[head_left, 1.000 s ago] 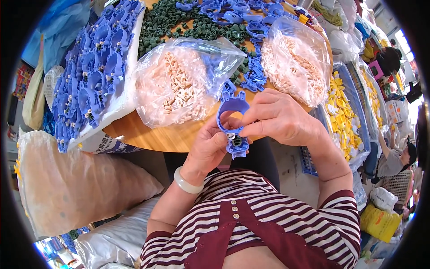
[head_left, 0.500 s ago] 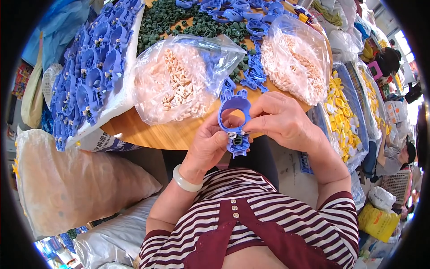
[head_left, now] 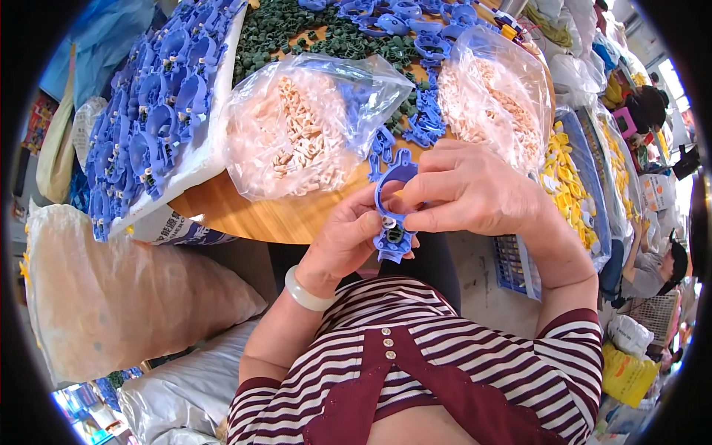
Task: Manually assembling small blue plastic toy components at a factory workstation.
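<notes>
clear bags (head_left: 326, 65) w/ pale pcs (head_left: 308, 119) — nr hands (head_left: 475, 189) on blue part (head_left: 393, 241)

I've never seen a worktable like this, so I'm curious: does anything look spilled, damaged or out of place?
The held blue part shows no visible damage. Dark green pieces lie scattered loose on the wooden table while pale pieces sit in clear bags; that looks spill-like, but may be deliberate.

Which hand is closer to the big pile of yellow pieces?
Right. The right hand is left of the yellow pieces; the left hand, holding the blue part, is farther left.
</notes>
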Demonstrator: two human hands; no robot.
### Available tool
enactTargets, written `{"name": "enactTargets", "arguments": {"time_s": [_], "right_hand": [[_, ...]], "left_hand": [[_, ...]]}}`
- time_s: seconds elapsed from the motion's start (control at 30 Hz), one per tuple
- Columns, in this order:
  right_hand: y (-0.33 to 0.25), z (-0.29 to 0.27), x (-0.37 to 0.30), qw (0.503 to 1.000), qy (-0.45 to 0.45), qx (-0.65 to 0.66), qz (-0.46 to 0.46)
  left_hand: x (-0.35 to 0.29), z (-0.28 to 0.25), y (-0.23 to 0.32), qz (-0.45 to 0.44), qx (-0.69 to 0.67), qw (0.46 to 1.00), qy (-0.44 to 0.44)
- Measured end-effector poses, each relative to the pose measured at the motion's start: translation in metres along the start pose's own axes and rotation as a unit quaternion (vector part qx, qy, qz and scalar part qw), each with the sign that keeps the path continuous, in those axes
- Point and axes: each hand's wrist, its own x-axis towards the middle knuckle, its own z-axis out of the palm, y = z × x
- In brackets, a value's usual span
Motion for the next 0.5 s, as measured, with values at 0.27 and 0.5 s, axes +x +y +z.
{"name": "enactTargets", "arguments": {"time_s": [0.27,0.5], "right_hand": [[0.001,0.008,-0.008,0.999,0.038,-0.009,0.025],[-0.02,0.028,-0.017,0.971,0.137,0.044,0.189]], "left_hand": [[0.003,0.006,0.0,0.027,-0.016,0.999,0.008],[0.004,0.007,-0.003,0.059,-0.026,0.997,0.037]]}}
